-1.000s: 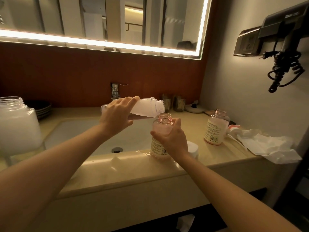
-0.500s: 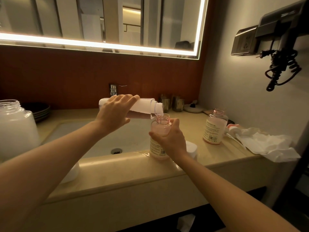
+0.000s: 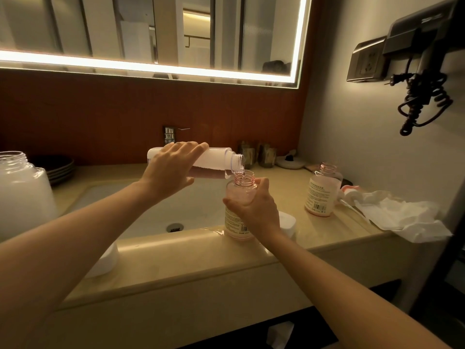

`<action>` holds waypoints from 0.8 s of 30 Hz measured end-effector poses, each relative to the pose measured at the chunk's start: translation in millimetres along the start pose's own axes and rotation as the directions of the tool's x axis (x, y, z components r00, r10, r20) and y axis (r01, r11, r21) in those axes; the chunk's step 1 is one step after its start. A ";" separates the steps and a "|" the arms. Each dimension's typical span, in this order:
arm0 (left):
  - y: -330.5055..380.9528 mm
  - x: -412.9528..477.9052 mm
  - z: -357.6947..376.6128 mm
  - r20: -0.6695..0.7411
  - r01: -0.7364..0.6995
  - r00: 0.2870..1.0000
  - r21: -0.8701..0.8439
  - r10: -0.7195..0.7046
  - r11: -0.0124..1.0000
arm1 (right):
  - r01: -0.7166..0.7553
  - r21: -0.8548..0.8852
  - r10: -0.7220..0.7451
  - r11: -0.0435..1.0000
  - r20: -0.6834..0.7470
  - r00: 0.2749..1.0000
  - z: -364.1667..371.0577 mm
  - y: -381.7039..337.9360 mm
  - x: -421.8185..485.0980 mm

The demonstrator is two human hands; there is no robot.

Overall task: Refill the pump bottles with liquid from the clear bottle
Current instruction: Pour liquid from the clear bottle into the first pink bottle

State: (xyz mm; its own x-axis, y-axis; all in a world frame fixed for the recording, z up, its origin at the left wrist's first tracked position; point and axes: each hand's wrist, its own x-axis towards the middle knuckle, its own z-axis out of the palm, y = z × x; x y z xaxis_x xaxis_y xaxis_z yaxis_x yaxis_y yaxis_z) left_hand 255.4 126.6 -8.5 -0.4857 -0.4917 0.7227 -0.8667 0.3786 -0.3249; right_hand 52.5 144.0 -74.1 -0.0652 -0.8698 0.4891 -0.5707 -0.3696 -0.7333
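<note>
A: Where is the clear plastic bottle (image 3: 216,159)?

B: In the air over the right edge of the white sink basin (image 3: 176,207). It lies nearly flat, and its open mouth points right, dipped to the neck of the near pink plastic pump bottle (image 3: 239,195). A thin stream runs from one mouth into the other.

A: Which hand has what?

B: The left hand (image 3: 171,172) grips the clear bottle from above, with the fingers curled over its middle. The right hand (image 3: 254,210) is wrapped round the body of the pink bottle from the near right side.

A: And where does that pink bottle stand?

B: Upright on the beige stone bench (image 3: 201,260), at the near right corner of the sink, with its pump off and its neck open. A round white cap (image 3: 286,222) sits just to the right of that wrist.

A: Is there another one?

B: Yes, a second pink bottle (image 3: 322,192), also open. It stands further right by the wall, well apart from the first. A crumpled white tissue (image 3: 402,217) lies beside it, with a pink-and-white pump head (image 3: 348,193) at the tissue's left edge.

A: Anything on the left?

B: A large clear jar of white liquid (image 3: 22,192) is at the left edge. A stack of dark plates (image 3: 57,167) sits behind it, against the brown wall.
</note>
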 end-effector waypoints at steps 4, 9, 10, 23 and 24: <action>0.4 -0.5 0.6 0.004 0.012 1.000 -0.011 -0.012 1.000 | 0.003 -0.009 -0.003 1.000 -0.001 1.000 0.0 0.9 0.0; 0.2 -0.6 0.8 0.009 0.011 1.000 -0.013 -0.011 1.000 | 0.008 -0.011 -0.008 1.000 -0.003 1.000 -0.3 0.5 -0.3; -0.1 -0.4 1.0 0.009 0.009 1.000 -0.013 -0.009 1.000 | 0.007 -0.013 -0.007 1.000 -0.004 1.000 -0.1 0.6 -0.1; -2.0 1.9 -0.8 0.011 -0.018 1.000 0.004 0.018 1.000 | 0.002 -0.021 -0.002 1.000 -0.005 1.000 1.1 1.1 0.5; -2.1 1.7 -0.8 0.012 -0.018 1.000 0.004 0.018 1.000 | 0.003 -0.020 -0.003 1.000 -0.005 1.000 1.1 1.1 0.4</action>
State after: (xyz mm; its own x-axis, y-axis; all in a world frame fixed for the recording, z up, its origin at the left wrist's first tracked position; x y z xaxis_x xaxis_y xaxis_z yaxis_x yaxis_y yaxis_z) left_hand 256.5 125.6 -6.1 -0.5023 -0.4939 0.7098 -0.8583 0.3843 -0.3399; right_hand 52.8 142.9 -75.3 -0.0674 -0.8669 0.4939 -0.5873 -0.3657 -0.7221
